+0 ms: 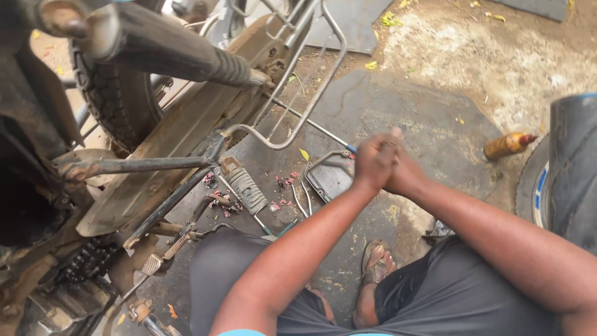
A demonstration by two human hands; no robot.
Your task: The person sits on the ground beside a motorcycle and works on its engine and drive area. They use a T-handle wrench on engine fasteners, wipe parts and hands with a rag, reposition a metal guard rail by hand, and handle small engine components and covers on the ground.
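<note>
From up here I see a tight work patch on the concrete floor [435,118], hemmed in on three sides. To the left stands the motorcycle [124,155], its rear tyre [115,99] and exhaust pipe [168,46] filling the upper left, with the chain [87,258] low down near the frame. A bent wire carrier rack [298,118] juts out from the bike toward the middle. On the right edge a second tyre with a blue-marked rim [569,174] closes that side. The freest floor lies up and to the right, where only a small brown bottle with a red cap [507,144] lies on its side, well apart from my hands.

My left hand [372,163] and right hand [404,171] are pressed together, both fists closed around the handle end of a long thin rod-like tool [323,132], whose shaft runs up and left under the rack toward the bike. I can't tell what kind of tip it has; that end is hidden.

Just below the hands, a dark rectangular cover plate [329,177] lies flat on the floor, with two thin curved wires beside it and reddish scraps scattered around. A ribbed footpeg [245,190] sits left of the plate. A sandalled foot [376,264] rests between my knees.
</note>
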